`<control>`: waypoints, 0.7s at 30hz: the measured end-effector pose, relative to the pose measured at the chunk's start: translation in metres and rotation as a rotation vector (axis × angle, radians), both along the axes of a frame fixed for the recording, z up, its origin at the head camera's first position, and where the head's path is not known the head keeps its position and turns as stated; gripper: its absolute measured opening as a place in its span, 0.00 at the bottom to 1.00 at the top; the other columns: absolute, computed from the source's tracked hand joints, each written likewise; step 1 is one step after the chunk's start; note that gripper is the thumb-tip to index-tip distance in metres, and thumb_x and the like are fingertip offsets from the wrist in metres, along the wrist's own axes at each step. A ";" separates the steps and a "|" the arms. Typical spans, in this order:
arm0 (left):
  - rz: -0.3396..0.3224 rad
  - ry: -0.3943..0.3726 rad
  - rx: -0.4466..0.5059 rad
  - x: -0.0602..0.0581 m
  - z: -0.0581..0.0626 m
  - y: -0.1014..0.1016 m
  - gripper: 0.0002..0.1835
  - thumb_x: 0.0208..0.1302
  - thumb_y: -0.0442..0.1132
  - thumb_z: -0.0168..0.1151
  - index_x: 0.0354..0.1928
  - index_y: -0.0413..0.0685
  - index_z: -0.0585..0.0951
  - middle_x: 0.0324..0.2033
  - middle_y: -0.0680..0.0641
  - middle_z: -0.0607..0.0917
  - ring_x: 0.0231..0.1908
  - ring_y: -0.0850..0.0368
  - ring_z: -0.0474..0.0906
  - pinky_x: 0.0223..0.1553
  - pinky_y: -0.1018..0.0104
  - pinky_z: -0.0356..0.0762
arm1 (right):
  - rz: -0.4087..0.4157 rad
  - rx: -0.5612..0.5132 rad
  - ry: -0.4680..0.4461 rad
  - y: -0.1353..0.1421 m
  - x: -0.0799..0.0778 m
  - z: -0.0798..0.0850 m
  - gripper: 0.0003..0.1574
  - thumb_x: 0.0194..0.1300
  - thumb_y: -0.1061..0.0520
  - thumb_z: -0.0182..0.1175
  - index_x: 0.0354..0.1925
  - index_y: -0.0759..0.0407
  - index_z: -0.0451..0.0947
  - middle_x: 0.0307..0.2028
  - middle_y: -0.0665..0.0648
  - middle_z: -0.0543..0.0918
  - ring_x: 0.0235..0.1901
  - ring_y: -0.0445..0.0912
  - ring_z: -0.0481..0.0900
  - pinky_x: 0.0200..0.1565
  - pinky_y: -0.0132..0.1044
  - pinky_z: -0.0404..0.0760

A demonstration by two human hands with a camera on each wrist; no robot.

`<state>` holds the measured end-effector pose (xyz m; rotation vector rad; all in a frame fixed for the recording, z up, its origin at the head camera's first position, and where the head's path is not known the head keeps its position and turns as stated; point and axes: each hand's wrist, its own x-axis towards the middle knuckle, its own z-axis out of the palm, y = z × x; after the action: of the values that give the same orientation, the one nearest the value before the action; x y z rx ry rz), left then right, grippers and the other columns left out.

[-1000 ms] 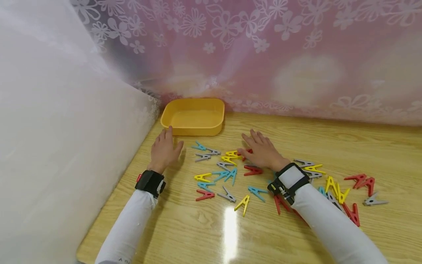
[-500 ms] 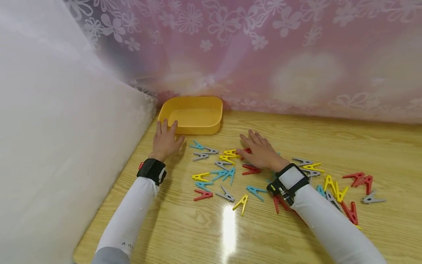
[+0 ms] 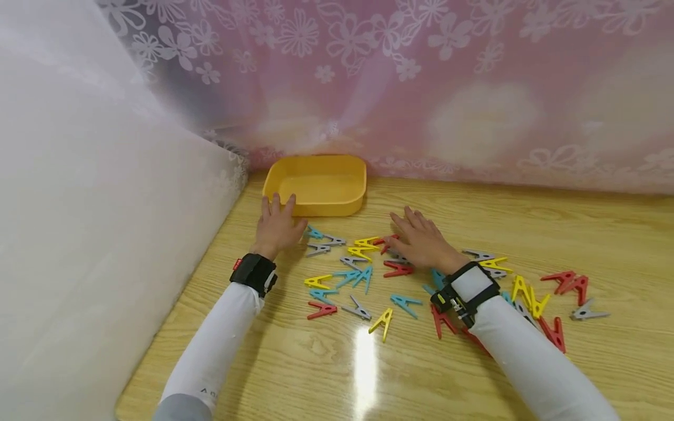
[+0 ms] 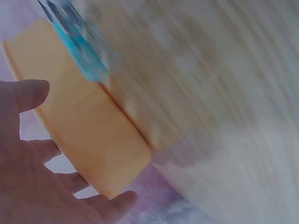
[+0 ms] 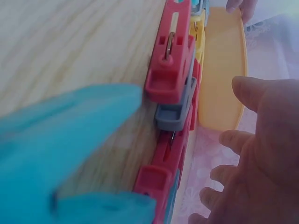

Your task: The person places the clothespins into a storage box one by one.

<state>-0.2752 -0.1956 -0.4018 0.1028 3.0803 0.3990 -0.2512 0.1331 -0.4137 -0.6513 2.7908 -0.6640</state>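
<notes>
My left hand [image 3: 275, 231] reaches to the near left rim of a yellow plastic basin [image 3: 329, 209], its extended fingers at that rim. In the left wrist view the thumb stands apart from the basin wall [image 4: 88, 116] and the fingertips meet its edge. My right hand [image 3: 424, 244] is spread, palm down, over the clothespins in the middle, holding nothing. Near it lie a red clothespin [image 3: 398, 269] and a blue clothespin [image 3: 404, 304]. The right wrist view has a red clothespin [image 5: 168, 56] beside the fingers and a large blurred blue clothespin [image 5: 70, 130] close up.
Several red, yellow, blue and grey clothespins lie scattered over the wooden table [image 3: 295, 362], including a grey clothespin [image 3: 588, 311] at the far right. A pink flowered curtain [image 3: 400, 117] hangs behind the basin; a white sheet [image 3: 105, 204] borders the left.
My left hand has moved forward to the basin's rim, then to the right. The basin has slid right with it, closer to the clothespins. My right hand has stayed nearly in place.
</notes>
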 end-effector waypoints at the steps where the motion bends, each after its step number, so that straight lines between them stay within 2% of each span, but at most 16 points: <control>1: -0.007 -0.003 0.002 0.000 0.001 0.005 0.37 0.70 0.55 0.49 0.75 0.50 0.51 0.72 0.33 0.44 0.70 0.34 0.31 0.61 0.39 0.55 | -0.005 0.003 -0.002 0.002 0.001 0.000 0.42 0.74 0.39 0.42 0.75 0.59 0.46 0.72 0.69 0.38 0.70 0.65 0.35 0.64 0.62 0.36; 11: -0.073 -0.008 -0.031 0.008 0.005 0.051 0.35 0.71 0.56 0.47 0.75 0.54 0.51 0.72 0.35 0.46 0.70 0.34 0.34 0.59 0.42 0.61 | -0.092 0.037 -0.059 0.023 0.005 0.002 0.43 0.74 0.38 0.41 0.75 0.59 0.43 0.72 0.70 0.37 0.70 0.65 0.33 0.64 0.63 0.35; 21: -0.108 -0.017 -0.052 0.010 0.004 0.093 0.35 0.71 0.56 0.46 0.75 0.57 0.50 0.72 0.36 0.45 0.70 0.34 0.33 0.63 0.42 0.54 | -0.134 0.045 -0.072 0.049 0.008 0.005 0.45 0.73 0.36 0.40 0.75 0.60 0.42 0.72 0.70 0.36 0.70 0.66 0.33 0.65 0.62 0.35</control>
<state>-0.2651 -0.1027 -0.3979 0.2617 3.0485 0.3134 -0.2433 0.1825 -0.4092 -0.4259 2.7918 -0.6331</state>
